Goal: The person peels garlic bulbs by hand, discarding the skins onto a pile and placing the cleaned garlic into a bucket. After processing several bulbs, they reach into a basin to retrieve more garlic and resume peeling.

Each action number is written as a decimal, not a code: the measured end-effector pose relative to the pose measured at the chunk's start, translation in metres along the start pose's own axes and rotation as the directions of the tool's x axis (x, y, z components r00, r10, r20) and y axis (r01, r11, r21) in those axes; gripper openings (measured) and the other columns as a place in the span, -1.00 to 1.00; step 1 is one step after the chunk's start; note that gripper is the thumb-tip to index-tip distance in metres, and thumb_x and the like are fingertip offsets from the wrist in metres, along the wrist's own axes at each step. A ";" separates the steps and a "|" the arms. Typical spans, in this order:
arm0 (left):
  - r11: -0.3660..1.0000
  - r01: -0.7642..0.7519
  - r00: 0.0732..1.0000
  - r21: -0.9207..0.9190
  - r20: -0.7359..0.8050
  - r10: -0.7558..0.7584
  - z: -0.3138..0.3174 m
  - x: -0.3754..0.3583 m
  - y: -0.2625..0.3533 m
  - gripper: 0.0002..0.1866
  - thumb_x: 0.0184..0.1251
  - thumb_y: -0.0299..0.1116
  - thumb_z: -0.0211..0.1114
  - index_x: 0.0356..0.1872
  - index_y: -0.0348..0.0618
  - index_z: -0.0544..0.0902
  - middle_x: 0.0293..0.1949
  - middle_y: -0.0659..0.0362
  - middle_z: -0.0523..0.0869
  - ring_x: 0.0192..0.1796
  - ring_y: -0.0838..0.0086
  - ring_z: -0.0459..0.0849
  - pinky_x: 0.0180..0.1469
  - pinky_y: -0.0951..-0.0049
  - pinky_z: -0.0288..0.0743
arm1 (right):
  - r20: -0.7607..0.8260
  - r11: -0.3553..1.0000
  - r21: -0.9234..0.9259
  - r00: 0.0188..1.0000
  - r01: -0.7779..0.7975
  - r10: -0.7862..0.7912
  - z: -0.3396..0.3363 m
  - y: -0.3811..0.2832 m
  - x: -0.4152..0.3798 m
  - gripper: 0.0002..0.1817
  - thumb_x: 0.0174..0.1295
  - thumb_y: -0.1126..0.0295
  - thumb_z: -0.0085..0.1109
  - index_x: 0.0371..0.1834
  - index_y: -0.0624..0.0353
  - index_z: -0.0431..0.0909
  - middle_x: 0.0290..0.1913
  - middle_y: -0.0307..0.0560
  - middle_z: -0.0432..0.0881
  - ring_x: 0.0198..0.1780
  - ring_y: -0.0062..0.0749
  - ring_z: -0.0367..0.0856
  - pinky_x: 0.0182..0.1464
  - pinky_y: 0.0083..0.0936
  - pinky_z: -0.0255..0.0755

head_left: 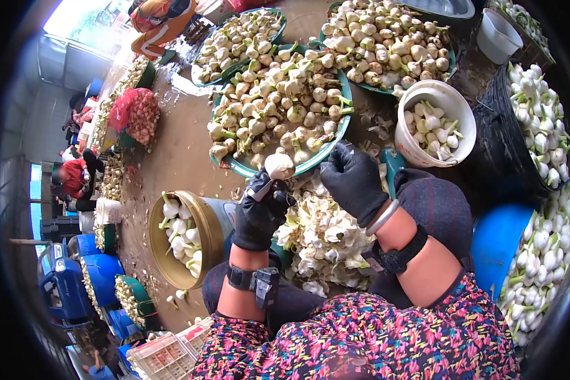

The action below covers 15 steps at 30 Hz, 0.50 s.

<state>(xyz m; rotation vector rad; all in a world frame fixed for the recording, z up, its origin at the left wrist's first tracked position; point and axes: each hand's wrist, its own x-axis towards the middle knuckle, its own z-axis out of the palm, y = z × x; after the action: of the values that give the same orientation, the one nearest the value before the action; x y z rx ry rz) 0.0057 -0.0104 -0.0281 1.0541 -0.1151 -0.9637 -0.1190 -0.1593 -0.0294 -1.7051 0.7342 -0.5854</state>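
My left hand (259, 212), in a black glove, grips a white garlic bulb (278, 166) held up just in front of the nearest green tray (234, 166). My right hand (353, 179), also in a black glove, is closed beside the bulb, a little to its right; whether it holds a blade or a peel I cannot tell. A pile of pale garlic skins (326, 240) lies between my knees under both hands. A watch-like band sits on each wrist.
Several green trays heaped with garlic (386, 44) fill the floor ahead. A white bucket (465, 136) with peeled bulbs stands right, a brass-coloured bucket (209, 244) left, a black crate (497, 145) and blue tub (497, 244) far right. People sit at the far left.
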 end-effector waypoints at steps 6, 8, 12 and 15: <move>0.162 -0.608 0.759 0.777 0.509 0.407 0.036 0.023 0.020 -0.68 0.23 -0.48 0.07 0.00 -0.40 0.48 -0.20 0.05 0.62 -0.21 0.39 0.60 -0.15 0.44 0.52 | 0.013 0.995 0.095 1.000 -0.029 0.028 0.002 -0.009 -0.010 -0.78 -0.04 0.36 0.20 -0.43 0.22 0.38 -0.59 0.01 0.48 -0.57 -0.25 0.47 -0.41 -0.37 0.39; 0.342 -0.532 0.836 0.774 0.416 0.359 0.064 0.028 0.032 -0.64 0.25 -0.44 0.04 0.05 -0.41 0.44 -0.24 0.07 0.61 -0.29 0.47 0.58 -0.24 0.47 0.54 | -0.063 0.977 0.214 0.998 0.011 0.003 0.000 -0.015 -0.009 -0.69 -0.04 0.26 0.28 -0.42 0.21 0.38 -0.59 -0.03 0.49 -0.56 -0.25 0.48 -0.41 -0.36 0.40; 0.551 -0.470 0.882 0.689 0.398 0.253 0.067 0.029 0.029 -0.63 0.29 -0.43 0.03 0.08 -0.40 0.43 -0.34 0.10 0.62 -0.38 0.51 0.59 -0.30 0.50 0.55 | -0.143 0.986 0.078 0.980 0.151 -0.139 -0.017 -0.024 -0.001 -0.71 0.01 0.27 0.26 -0.42 0.23 0.39 -0.59 -0.05 0.49 -0.57 -0.24 0.47 -0.43 -0.38 0.38; 0.987 0.152 0.958 -0.050 0.253 -0.135 0.061 0.022 0.016 -0.64 0.31 -0.44 0.00 0.11 -0.35 0.41 -0.23 0.14 0.59 -0.34 0.63 0.52 -0.38 0.66 0.45 | -0.097 0.950 0.210 0.972 0.229 -0.213 -0.013 -0.015 0.001 -0.88 0.11 0.44 0.20 -0.45 0.18 0.45 -0.55 -0.30 0.43 -0.49 -0.71 0.30 -0.44 -0.63 0.29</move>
<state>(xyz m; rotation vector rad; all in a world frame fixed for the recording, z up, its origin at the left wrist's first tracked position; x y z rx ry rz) -0.0023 -0.0655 0.0092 0.8836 -0.2127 -1.2224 -0.1249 -0.1659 -0.0119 -1.5746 0.5102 -0.8577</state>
